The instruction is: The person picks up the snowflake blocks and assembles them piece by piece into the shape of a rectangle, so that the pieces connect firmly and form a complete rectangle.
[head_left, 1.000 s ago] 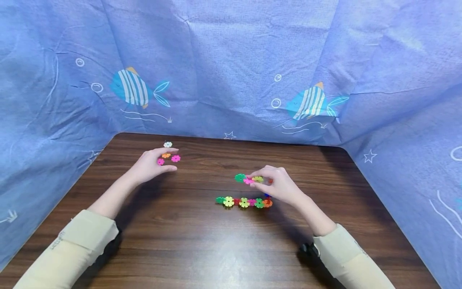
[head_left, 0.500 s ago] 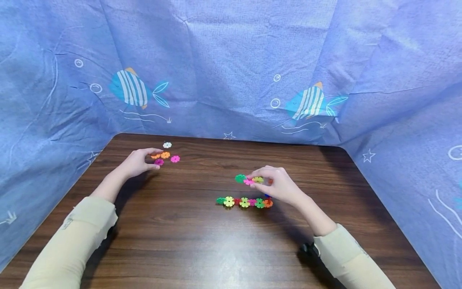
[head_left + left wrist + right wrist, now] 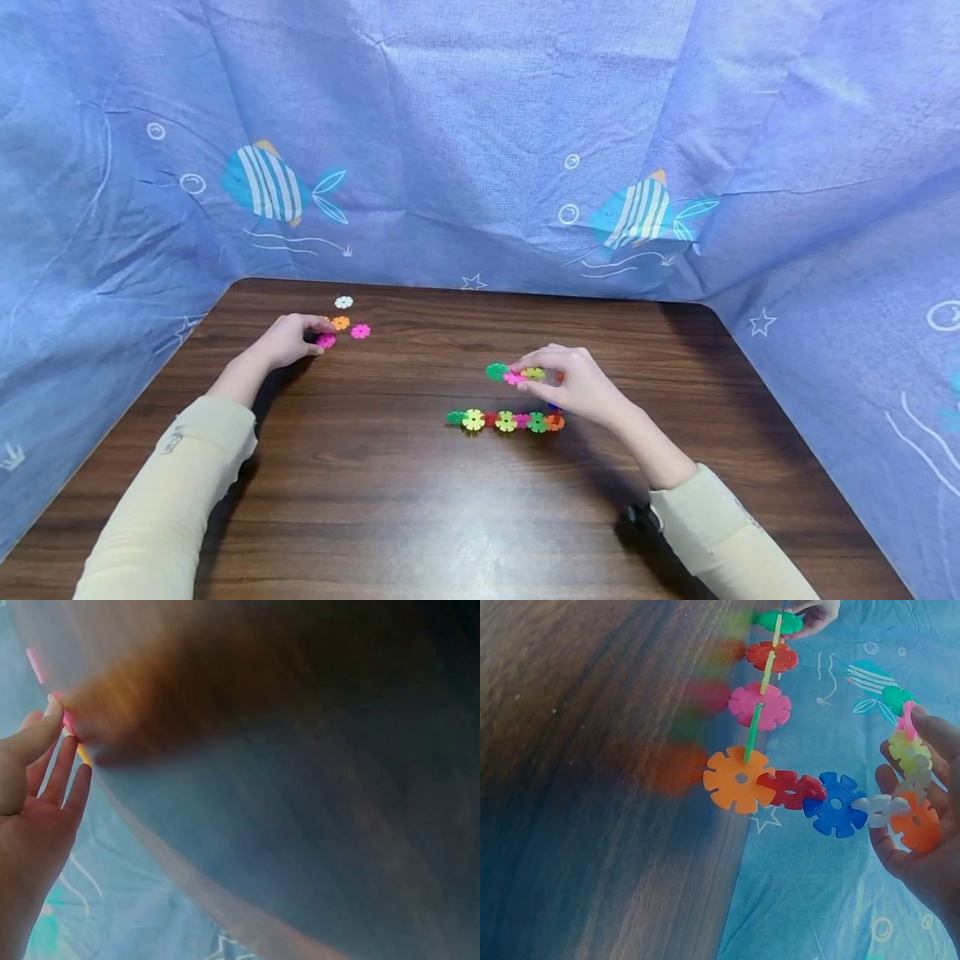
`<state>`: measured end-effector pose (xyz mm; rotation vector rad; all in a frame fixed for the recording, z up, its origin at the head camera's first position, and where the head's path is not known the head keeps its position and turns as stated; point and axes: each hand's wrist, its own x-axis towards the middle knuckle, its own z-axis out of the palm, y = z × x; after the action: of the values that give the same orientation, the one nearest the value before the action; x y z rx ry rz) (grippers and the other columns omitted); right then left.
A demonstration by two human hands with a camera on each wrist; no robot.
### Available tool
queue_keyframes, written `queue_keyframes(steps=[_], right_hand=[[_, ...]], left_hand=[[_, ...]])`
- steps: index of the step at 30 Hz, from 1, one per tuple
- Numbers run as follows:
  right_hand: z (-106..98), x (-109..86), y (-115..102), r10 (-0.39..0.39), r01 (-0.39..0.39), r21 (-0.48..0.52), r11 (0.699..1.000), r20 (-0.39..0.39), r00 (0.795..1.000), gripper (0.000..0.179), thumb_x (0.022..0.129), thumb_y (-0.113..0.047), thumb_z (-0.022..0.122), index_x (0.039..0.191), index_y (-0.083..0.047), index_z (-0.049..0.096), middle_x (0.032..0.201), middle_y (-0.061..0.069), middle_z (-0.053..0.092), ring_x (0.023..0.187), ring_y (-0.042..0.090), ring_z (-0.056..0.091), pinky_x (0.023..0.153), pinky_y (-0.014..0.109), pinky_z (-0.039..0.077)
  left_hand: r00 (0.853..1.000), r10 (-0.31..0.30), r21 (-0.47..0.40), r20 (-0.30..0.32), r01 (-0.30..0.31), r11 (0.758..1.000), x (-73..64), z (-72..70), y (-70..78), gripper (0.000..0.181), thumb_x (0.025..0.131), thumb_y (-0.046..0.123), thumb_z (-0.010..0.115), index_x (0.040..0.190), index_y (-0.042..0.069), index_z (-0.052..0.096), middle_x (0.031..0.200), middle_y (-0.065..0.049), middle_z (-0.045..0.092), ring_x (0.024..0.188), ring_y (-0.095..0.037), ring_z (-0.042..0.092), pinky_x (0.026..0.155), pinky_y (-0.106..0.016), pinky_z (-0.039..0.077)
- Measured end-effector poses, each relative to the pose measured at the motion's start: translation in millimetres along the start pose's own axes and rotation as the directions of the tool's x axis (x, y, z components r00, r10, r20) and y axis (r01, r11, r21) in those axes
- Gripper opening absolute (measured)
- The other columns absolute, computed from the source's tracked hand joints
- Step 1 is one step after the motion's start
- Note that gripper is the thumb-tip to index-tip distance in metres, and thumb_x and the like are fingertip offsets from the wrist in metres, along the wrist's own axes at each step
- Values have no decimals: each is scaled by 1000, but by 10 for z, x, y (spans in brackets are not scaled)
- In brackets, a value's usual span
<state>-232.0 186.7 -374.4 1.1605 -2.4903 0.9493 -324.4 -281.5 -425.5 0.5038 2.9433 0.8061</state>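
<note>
My left hand (image 3: 291,340) is at the table's back left, its thumb and fingers closing round a pink flower-shaped snowflake disc (image 3: 326,341); the left wrist view shows the thumb tip against that pink edge. My right hand (image 3: 581,382) pinches one end of a chain of interlocked snowflake discs by a pink disc (image 3: 907,720), with a green disc (image 3: 497,372) at the tip. The chain bends through orange (image 3: 916,823), clear and blue discs (image 3: 835,804) to a straight row ending in another green disc (image 3: 456,417). The right hand hides part of the bend.
By the left hand lie loose discs: a white one (image 3: 343,302), an orange one (image 3: 341,322) with another partly hidden, and a second pink one (image 3: 361,331). A blue fish-print cloth (image 3: 465,150) hangs round the dark wooden table (image 3: 360,517).
My left hand has moved left and drawn its thumb and fingers together at the pink disc, which has shifted slightly nearer me. The right hand and chain have stayed almost still.
</note>
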Motion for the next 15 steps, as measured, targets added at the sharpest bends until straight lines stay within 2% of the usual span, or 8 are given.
queue_keyframes(steps=[8, 15], right_hand=[[0, 0, -5, 7, -7, 8, 1000, 2, 1000, 20, 82, -22, 75, 101, -20, 73, 99, -6, 71, 61, 2, 48, 52, 20, 41], [-13, -7, -17, 10, -10, 13, 1000, 6, 1000, 21, 81, -20, 76, 102, -19, 73, 99, -5, 71, 63, 2, 53, 51, 20, 42]], left_hand=[[998, 24, 22, -54, -22, 1000, 25, 29, 7, 28, 76, -2, 74, 103, 0, 69, 104, -20, 66, 95, -33, 59, 88, -49, 45], [996, 0, 14, -90, 1, 1000, -6, 29, 95, 12, 78, 5, 76, 90, 4, 73, 85, -9, 70, 86, -25, 60, 82, -42, 45]])
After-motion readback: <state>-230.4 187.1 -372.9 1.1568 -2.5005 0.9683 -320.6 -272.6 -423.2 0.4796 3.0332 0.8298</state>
